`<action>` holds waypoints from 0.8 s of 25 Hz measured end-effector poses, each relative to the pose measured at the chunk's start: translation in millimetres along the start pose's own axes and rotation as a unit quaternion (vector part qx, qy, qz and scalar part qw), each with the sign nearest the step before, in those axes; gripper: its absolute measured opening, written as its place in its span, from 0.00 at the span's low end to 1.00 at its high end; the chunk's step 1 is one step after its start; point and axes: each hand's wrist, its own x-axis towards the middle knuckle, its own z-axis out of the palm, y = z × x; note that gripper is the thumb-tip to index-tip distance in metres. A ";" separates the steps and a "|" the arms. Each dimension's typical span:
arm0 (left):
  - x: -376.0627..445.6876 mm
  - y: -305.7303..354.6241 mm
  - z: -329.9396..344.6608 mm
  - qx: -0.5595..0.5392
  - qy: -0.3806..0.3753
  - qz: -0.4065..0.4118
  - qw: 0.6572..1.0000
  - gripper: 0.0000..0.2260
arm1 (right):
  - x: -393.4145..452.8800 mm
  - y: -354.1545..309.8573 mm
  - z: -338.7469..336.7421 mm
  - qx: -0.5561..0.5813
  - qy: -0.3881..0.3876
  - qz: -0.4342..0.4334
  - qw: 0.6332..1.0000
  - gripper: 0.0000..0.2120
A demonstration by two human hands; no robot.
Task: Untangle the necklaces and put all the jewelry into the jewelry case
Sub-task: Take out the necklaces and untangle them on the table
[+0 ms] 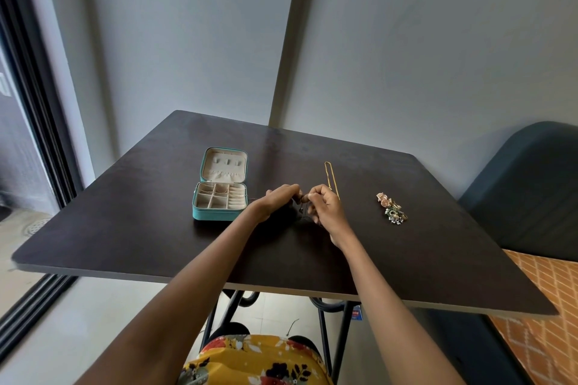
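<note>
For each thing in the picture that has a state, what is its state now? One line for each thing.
jewelry case: open, lid upright, thin chains in some compartments.
gold chain: laid out on the table, outside the case.
pile of small jewelry: heaped on the table, outside the case.
dark necklace: pinched between both hands.
left hand: pinching the necklace.
right hand: pinching the necklace.

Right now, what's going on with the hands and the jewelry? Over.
Left hand and right hand both pinching a dark beaded necklace. Teal jewelry case open. Thin gold chain and small jewelry pile still out. Nothing blocking.
</note>
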 end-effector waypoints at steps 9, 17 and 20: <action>-1.9 -7.8 -2.4 -0.106 0.003 0.082 0.991 0.16 | -0.3 -5.0 -5.5 0.114 -0.033 0.057 0.991 0.07; -5.4 -9.1 -4.4 -0.194 0.044 0.105 0.974 0.17 | -0.9 -4.6 -12.1 0.053 -0.015 0.052 0.997 0.02; -6.6 -6.8 -2.8 -0.240 0.082 0.093 0.963 0.18 | -1.7 -1.6 -15.3 0.043 -0.004 0.047 0.998 0.03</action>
